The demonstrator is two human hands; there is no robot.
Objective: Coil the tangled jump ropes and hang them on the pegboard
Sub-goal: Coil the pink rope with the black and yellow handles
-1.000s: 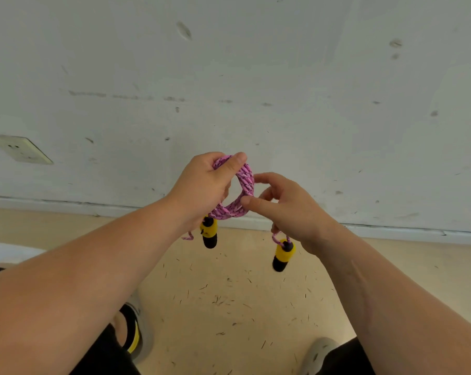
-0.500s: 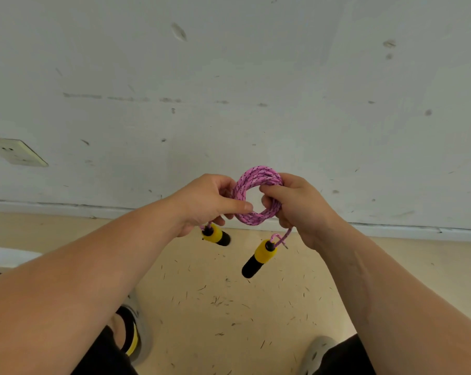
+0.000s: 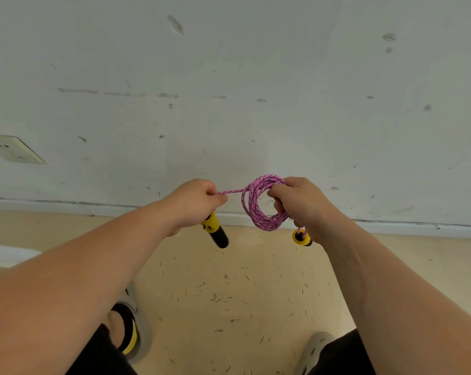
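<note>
Here we go: I have the pink jump rope [image 3: 252,203] held up in front of the white wall [image 3: 229,77], well above the floor [image 3: 229,293]. My right hand [image 3: 300,203] grips the right side of the coil [image 3: 265,224], fingers [image 3: 279,192] curled through the hole and bunching the loops together. The right handle [image 3: 301,237], yellow and black, hangs just under that hand. My left hand [image 3: 196,203] is a closed fist round the free tail and the left handle [image 3: 215,231], which pokes out below the fist, black end down. Between the two hands a single strand [image 3: 229,191] runs straight and taut into the top of the coil.

My read is that this is the locking wrap: the tail goes round the bundle to hold it shut. To do it well I want that strand under tension, with no slack, or the loops under my right hand will spring apart. The right grip must not ease; better to pinch exactly where the strand meets the coil. Then I'd wrap across the loops, turns snug and side by side, and tuck the left handle through the hole so nothing unwinds. One thing to watch is the right handle, which could swing in and snag the wrap. I'd also leave an open eye at the top for a peg. There's no pegboard in view, so I judge that hanging is a later step.
</note>
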